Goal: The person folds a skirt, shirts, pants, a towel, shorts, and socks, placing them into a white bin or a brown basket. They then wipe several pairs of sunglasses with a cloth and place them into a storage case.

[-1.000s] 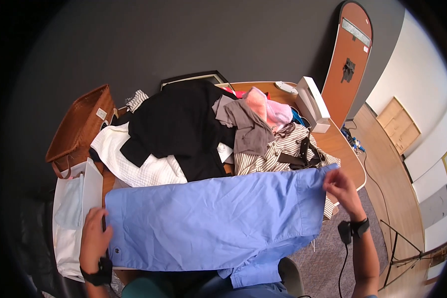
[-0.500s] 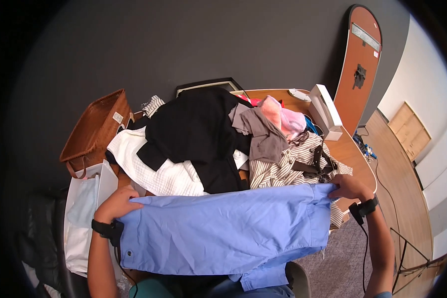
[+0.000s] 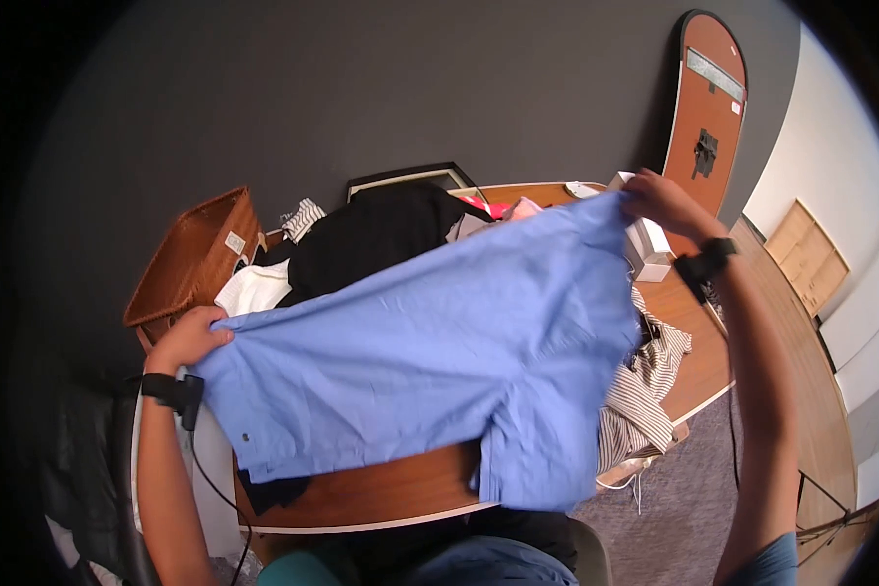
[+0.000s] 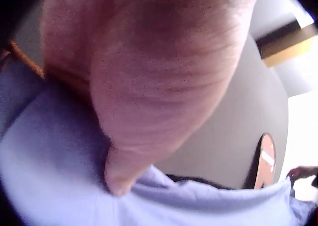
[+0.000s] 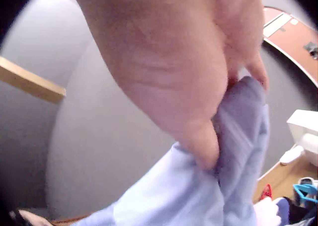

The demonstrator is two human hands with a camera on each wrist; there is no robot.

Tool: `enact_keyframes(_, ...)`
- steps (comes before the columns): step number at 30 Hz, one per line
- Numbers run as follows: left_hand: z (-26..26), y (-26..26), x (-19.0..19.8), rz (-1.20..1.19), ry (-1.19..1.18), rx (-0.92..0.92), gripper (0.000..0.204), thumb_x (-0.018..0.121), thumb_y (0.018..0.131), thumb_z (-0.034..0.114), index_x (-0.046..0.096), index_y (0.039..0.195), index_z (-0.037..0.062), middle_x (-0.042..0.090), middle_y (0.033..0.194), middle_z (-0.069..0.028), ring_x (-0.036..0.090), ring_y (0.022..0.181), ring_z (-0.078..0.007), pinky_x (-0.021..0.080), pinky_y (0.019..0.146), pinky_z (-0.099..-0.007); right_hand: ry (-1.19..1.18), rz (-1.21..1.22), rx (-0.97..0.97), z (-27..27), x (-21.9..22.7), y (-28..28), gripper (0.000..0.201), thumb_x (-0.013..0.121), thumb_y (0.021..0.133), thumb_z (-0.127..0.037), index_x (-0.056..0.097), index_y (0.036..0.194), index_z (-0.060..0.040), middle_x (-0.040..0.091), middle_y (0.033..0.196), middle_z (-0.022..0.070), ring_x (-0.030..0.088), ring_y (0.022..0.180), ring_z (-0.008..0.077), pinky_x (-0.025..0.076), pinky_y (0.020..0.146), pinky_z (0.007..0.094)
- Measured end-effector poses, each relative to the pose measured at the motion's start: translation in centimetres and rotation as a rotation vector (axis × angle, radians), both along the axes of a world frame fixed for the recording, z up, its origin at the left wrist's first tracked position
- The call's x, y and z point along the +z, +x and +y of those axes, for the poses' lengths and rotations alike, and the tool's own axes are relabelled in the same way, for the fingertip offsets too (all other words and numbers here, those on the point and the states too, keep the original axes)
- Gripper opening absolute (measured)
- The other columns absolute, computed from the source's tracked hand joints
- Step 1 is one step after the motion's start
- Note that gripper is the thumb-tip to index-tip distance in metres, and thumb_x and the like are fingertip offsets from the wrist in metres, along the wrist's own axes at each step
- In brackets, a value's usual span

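Observation:
A blue garment is stretched between both hands above the table, its right end higher than its left. The left hand pinches its upper left corner, thumb on top; in the left wrist view that thumb presses on the blue cloth. The right hand grips the upper right corner, and the right wrist view shows bunched cloth between thumb and fingers. A short flap of the garment hangs down at the lower right.
Behind the garment lie a black garment, white cloth and a striped garment on the wooden table. A wicker basket stands at the left, white boxes at the back right. A brown board leans on the wall.
Both hands have taken hold of the blue garment and raised it, the right one more. The left hand has moved left and up. The table's front edge has come into view.

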State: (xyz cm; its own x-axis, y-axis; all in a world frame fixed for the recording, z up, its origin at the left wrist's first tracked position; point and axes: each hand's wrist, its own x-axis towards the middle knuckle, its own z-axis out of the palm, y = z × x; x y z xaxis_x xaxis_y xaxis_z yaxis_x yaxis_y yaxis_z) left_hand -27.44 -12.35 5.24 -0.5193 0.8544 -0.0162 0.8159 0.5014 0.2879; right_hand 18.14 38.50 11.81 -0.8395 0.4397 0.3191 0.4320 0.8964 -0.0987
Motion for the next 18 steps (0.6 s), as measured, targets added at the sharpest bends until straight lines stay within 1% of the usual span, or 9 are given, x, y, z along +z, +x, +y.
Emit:
enact_keyframes(1,0.4,-1.4,-1.9,0.077,0.090,0.016,0.025,0.070,0.079,0.014,0.062,0.098,-0.0006,0.065,0.095,-0.0186,0.063,0.089,-0.0332,0.048,0.080,-0.0382,0.246,0.121,0.063,1.0,-1.3,-1.4,0.036,0.071,0.082,-0.014,0.059,0.113,-0.0001,0.064,0.090,0.0131,0.064,0.087,0.0233,0.050,0.082,0.0331)
enact_keyframes(3,1.3,1.7,-2.1,0.275,0.062,0.169,0.037,0.068,0.079,0.012,0.058,0.113,0.0011,0.059,0.118,-0.0211,0.057,0.111,-0.0365,0.046,0.093,-0.0402,0.140,0.172,0.074,-1.8,-2.8,-3.1,0.050,0.075,0.078,-0.017,0.057,0.122,-0.0018,0.062,0.114,0.0198,0.062,0.099,0.0340,0.050,0.087,0.0377)
enact_keyframes(4,1.5,3.0,-2.6,0.262,0.184,0.112,0.036,0.068,0.079,0.012,0.058,0.112,0.0009,0.059,0.119,-0.0205,0.056,0.112,-0.0362,0.045,0.093,-0.0399,-0.161,0.114,0.041,-4.5,-2.8,-3.4,0.054,0.076,0.077,-0.018,0.055,0.126,-0.0053,0.062,0.110,0.0186,0.062,0.100,0.0332,0.050,0.087,0.0377)
enact_keyframes(5,1.6,4.3,-3.5,0.240,0.300,0.059,0.035,0.068,0.080,0.011,0.059,0.112,0.0007,0.058,0.120,-0.0200,0.055,0.112,-0.0360,0.045,0.094,-0.0396,-0.227,0.109,0.156,-4.9,-4.9,-2.7,0.053,0.076,0.079,-0.021,0.054,0.125,-0.0059,0.063,0.103,0.0175,0.063,0.096,0.0307,0.050,0.084,0.0384)
enact_keyframes(7,2.1,10.1,-4.0,0.038,0.330,-0.090,0.032,0.068,0.080,0.010,0.060,0.110,0.0013,0.059,0.111,-0.0169,0.058,0.106,-0.0333,0.045,0.094,-0.0374,-0.290,-0.027,0.097,-10.3,-6.4,-0.1,0.052,0.073,0.084,-0.027,0.052,0.126,-0.0055,0.064,0.095,0.0141,0.064,0.089,0.0273,0.051,0.078,0.0369)
enact_keyframes(8,2.4,12.7,-4.2,-0.033,0.304,-0.187,0.030,0.068,0.080,0.011,0.061,0.108,0.0018,0.059,0.110,-0.0165,0.058,0.105,-0.0331,0.045,0.093,-0.0370,-0.539,-0.104,0.036,-12.8,-7.0,1.3,0.052,0.072,0.085,-0.028,0.050,0.126,-0.0055,0.065,0.093,0.0145,0.066,0.085,0.0278,0.052,0.076,0.0372)
enact_keyframes(12,5.6,21.4,-6.9,-0.238,0.385,-0.448,0.028,0.068,0.080,0.013,0.061,0.105,0.0034,0.059,0.109,-0.0146,0.057,0.103,-0.0328,0.046,0.091,-0.0379,-0.635,-0.253,-0.087,-18.6,-10.6,5.4,0.057,0.070,0.086,-0.033,0.045,0.123,0.0022,0.067,0.091,0.0197,0.067,0.084,0.0303,0.052,0.074,0.0377)
enact_keyframes(15,9.8,27.7,-9.9,-0.191,0.426,-0.746,0.038,0.070,0.080,0.020,0.060,0.113,0.0037,0.055,0.118,-0.0127,0.053,0.111,-0.0306,0.042,0.096,-0.0409,-0.865,-0.004,-0.149,-20.2,-15.1,6.7,0.068,0.070,0.088,-0.032,0.036,0.134,0.0059,0.067,0.099,0.0203,0.067,0.084,0.0273,0.052,0.074,0.0364)
enact_keyframes(18,11.6,30.6,-11.1,-0.144,0.377,-0.773,0.054,0.073,0.078,0.031,0.056,0.120,0.0023,0.052,0.122,-0.0131,0.049,0.114,-0.0303,0.038,0.100,-0.0429,-1.215,0.185,-0.195,-20.0,-17.1,5.9,0.069,0.070,0.088,-0.024,0.032,0.139,0.0048,0.066,0.099,0.0158,0.063,0.077,0.0166,0.050,0.064,0.0272)
